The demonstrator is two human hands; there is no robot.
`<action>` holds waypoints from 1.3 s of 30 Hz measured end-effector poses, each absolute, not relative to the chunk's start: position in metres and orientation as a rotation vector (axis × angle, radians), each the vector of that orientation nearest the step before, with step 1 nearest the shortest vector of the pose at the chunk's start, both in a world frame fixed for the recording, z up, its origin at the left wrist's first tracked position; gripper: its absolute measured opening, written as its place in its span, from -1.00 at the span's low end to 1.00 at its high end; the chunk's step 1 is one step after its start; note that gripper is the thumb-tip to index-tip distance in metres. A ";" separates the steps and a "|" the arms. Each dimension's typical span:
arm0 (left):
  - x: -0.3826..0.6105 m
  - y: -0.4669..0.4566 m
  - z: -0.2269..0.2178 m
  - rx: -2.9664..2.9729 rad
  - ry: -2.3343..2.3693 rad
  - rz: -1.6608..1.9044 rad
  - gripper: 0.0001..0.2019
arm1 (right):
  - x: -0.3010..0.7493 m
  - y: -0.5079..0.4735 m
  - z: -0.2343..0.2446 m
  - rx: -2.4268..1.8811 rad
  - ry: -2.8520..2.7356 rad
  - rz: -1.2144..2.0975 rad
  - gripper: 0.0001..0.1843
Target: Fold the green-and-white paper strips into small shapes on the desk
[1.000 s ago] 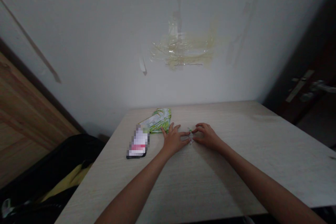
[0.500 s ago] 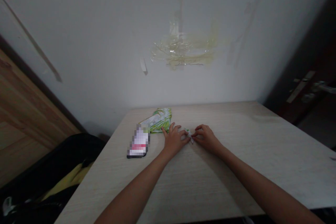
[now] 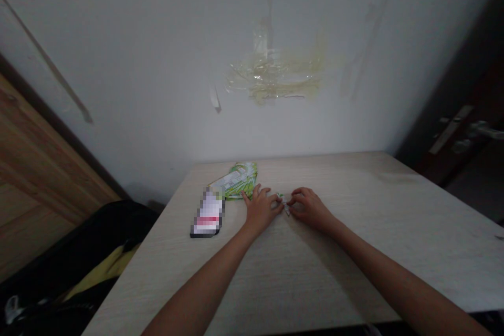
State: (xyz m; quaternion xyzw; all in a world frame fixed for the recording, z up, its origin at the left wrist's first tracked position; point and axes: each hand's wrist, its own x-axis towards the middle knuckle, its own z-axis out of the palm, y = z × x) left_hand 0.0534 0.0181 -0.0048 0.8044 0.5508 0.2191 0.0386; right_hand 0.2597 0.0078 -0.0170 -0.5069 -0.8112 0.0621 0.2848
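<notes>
Both my hands rest low over the middle of the table, close together. Between them lies a small, folded-looking piece of paper or wrapper, whitish with some green. My left hand pinches its left side with thumb and forefinger, while the other fingers spread towards the green packets. From the right, my right hand has its thumb and fingertips pressed together at the piece's other edge. The fingers partly cover it, so its exact shape is hidden. Just beyond my left hand lie several overlapping green-and-white printed packets or sheets.
A phone with a blurred screen lies left of my left hand, against the packets. The pale wooden table meets a wall with old tape. A dark bag with yellow cloth stands left; a door handle is at right.
The fingertips of my two hands have drawn very slightly apart around the small piece. The packets and the phone stay where they were.
</notes>
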 end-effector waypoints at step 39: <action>0.049 0.020 -0.010 2.445 1.593 0.786 -0.75 | 0.276 0.017 -0.013 -1.222 -2.104 0.410 -0.81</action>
